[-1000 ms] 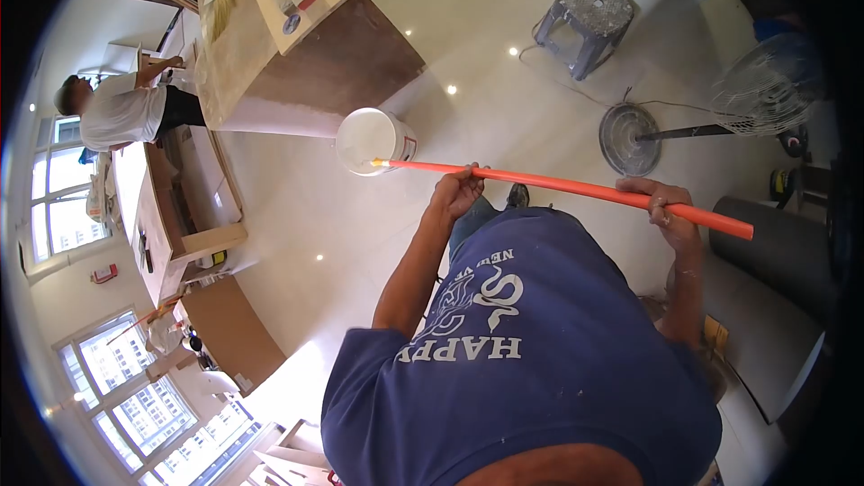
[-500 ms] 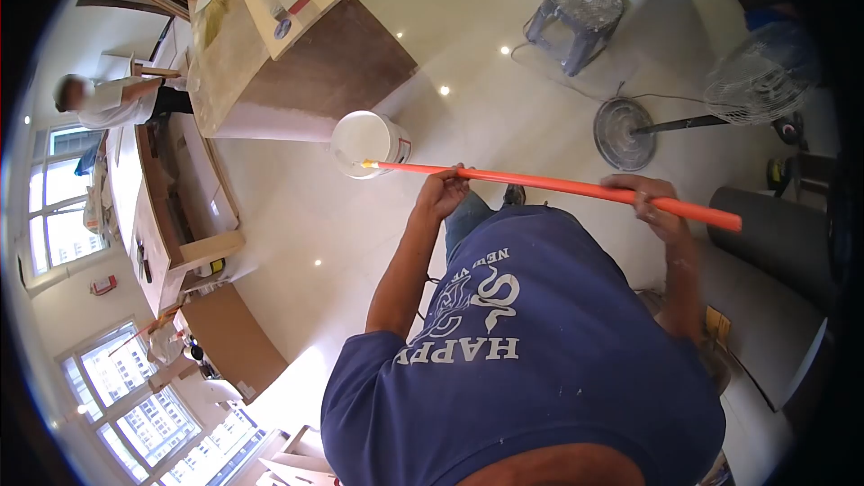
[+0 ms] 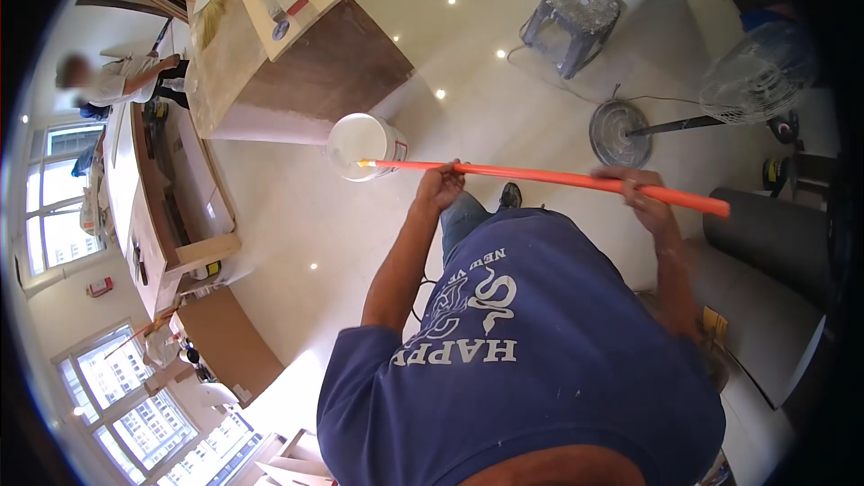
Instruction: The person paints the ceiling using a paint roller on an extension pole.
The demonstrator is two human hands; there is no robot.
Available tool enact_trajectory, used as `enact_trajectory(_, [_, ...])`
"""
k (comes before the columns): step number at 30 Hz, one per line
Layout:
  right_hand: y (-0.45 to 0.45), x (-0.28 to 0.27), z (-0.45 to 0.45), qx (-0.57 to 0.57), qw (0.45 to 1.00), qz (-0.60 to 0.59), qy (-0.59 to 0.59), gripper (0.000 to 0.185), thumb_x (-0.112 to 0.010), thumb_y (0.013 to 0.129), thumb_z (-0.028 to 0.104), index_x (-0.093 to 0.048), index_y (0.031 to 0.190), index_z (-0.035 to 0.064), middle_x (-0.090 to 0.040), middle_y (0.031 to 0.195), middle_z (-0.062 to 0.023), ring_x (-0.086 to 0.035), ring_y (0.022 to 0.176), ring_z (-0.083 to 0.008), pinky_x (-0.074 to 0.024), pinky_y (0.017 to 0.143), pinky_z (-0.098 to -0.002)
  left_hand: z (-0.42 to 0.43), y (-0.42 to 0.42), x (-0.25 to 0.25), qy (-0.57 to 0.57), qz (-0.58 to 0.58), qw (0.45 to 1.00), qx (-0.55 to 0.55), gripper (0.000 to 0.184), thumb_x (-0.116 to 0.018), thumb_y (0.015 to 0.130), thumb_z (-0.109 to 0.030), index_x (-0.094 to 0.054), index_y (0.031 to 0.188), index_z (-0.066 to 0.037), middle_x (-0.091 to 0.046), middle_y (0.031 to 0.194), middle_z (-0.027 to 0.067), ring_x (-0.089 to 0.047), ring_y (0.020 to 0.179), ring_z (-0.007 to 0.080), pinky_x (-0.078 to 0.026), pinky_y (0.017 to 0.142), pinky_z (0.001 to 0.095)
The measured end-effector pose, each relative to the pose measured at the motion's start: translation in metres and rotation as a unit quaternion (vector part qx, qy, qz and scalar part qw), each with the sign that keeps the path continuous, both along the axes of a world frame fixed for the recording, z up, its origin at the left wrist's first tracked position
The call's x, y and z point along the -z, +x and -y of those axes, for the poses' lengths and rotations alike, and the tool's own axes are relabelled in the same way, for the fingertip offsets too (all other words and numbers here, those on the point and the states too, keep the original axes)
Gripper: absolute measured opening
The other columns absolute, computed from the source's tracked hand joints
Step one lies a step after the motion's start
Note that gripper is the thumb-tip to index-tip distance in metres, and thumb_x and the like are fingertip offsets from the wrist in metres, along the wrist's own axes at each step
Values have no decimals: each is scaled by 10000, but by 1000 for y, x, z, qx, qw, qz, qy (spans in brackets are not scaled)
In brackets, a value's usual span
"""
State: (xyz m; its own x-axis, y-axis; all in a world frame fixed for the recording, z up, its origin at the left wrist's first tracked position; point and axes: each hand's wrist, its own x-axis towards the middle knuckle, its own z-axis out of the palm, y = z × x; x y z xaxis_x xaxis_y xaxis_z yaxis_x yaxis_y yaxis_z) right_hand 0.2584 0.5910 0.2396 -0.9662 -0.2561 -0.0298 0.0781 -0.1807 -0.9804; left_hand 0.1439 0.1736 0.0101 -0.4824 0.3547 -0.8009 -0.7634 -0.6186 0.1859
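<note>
A long orange pole runs across in front of my body, its right end raised nearer to me. My left hand is closed around its middle. Farther up toward the thick end, my right hand is closed around it too, a little blurred. The pole's narrow yellow-and-white tip shows over the mouth of a white bucket on the floor. Whether the tip touches the inside of the bucket I cannot tell.
Beyond the bucket stands a large wooden box with boards on top. A grey stool and a pedestal fan are ahead on the right. Dark rolls lie at right. Another person stands by a workbench at left.
My right hand and the pole's thick end have moved slightly left and up in view. The tip stays over the bucket. The person at left has changed posture.
</note>
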Motion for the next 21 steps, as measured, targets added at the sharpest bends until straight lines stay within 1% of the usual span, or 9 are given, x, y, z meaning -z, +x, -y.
enact_trajectory(3, [-16,7,35,-29,992,57,108,209,-647,825,236,-561,729,73,-631,1351,-288,-618,1268,-343,-434,1107,-437,3,-17,24,-33,44,997,-59,165,-481,1039,-81,-596,1112,13,-675,1042,132,-687,997,266,-571,790,336])
enact_trajectory(5, [-13,-19,25,15,993,66,98,224,-646,827,238,-553,711,70,-629,1351,-293,-621,1260,-352,-432,1109,-446,-2,-17,31,8,22,999,-43,166,-484,1052,-102,-588,1125,4,-683,1077,153,-682,1021,281,-571,797,343])
enact_trajectory(7, [-6,-19,-3,21,999,-19,29,270,-642,844,248,-537,681,59,-649,1302,-312,-648,1211,-382,-432,1107,-484,-20,0,-7,35,2,999,-3,176,-477,1063,-123,-584,1125,2,-683,1100,171,-675,1038,289,-566,815,353])
enact_trajectory(8, [1,-22,-19,28,999,-18,21,287,-640,853,254,-529,675,59,-659,1271,-319,-658,1187,-393,-431,1105,-499,-31,9,-30,49,-8,999,15,182,-473,1069,-134,-582,1125,1,-683,1112,181,-671,1047,293,-564,824,358])
enact_trajectory(9, [5,-27,-31,35,999,-20,15,303,-638,863,260,-521,669,59,-669,1241,-326,-667,1164,-405,-430,1102,-515,-38,17,-37,73,-17,997,11,202,-497,1070,-170,-582,1153,-7,-651,1230,191,-648,1058,263,-552,899,357])
enact_trajectory(10, [2,-22,-36,32,999,-23,17,307,-636,869,259,-515,667,62,-672,1228,-329,-670,1154,-405,-430,1100,-518,-40,17,-37,70,-17,997,-7,217,-484,1077,-181,-580,1156,-4,-652,1226,189,-647,1069,269,-552,900,362])
enact_trajectory(15, [-27,28,-4,37,999,-27,-9,303,-643,852,236,-467,661,78,-677,1262,-294,-646,1201,-377,-430,1094,-495,-19,-7,13,52,-8,993,-110,281,-404,1106,-216,-570,1124,10,-667,1130,192,-663,1061,315,-550,890,397])
enact_trajectory(18, [-35,5,41,12,995,24,93,286,-633,838,243,-472,672,74,-645,1339,-279,-615,1258,-376,-411,1119,-495,-13,-27,38,-34,50,985,-163,316,-424,1101,-293,-563,1063,-13,-657,1049,136,-656,1076,328,-543,881,397])
enact_trajectory(21, [-18,12,9,42,996,-18,75,279,-628,849,245,-494,687,62,-606,1393,-288,-590,1295,-378,-393,1136,-498,-21,-15,11,95,57,990,-90,359,-477,1079,-328,-552,1125,20,-650,1117,129,-633,1131,309,-523,935,412])
